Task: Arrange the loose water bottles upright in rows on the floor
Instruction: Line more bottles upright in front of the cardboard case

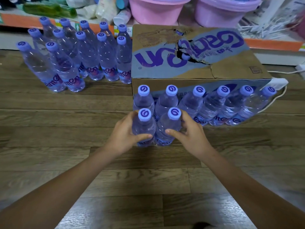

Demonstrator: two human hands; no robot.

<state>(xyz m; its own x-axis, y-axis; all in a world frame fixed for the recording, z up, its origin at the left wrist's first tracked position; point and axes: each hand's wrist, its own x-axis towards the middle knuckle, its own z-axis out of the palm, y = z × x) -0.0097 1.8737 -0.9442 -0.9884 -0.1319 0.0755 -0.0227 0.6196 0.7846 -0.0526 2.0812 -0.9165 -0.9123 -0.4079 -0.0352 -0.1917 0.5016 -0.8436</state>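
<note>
Two bottles sit upright at dead centre, and both hands are on them. At seven o'clock of the pair, the left hand (123,135) wraps its fingers and thumb round the left front bottle (144,128). At five o'clock, the right hand (189,133) curls round the right front bottle (169,127), thumb across its near face. These two stand touching each other, caps up, on the wooden floor (66,113).

Just behind them, at twelve o'clock, comes the back row (206,104): six bottles, upright, shoulder to shoulder, running off toward two o'clock. So that is eight in this cluster, and the front row holds only two, with bare floor to their right, in front of the other four.

Pressed against the far side of that row is the cardboard box (198,66), its top torn open, one cap peeking through the gap.

Over at ten o'clock, well apart from the hands, stands the far group (79,60): I count thirteen caps, packed upright in rows, its right edge touching the box.

Plenty of open floor lies at nine o'clock and all along the near side beneath the forearms. Farthest off, at twelve, a low shelf edge (272,43) carries two pink basins (156,10).
</note>
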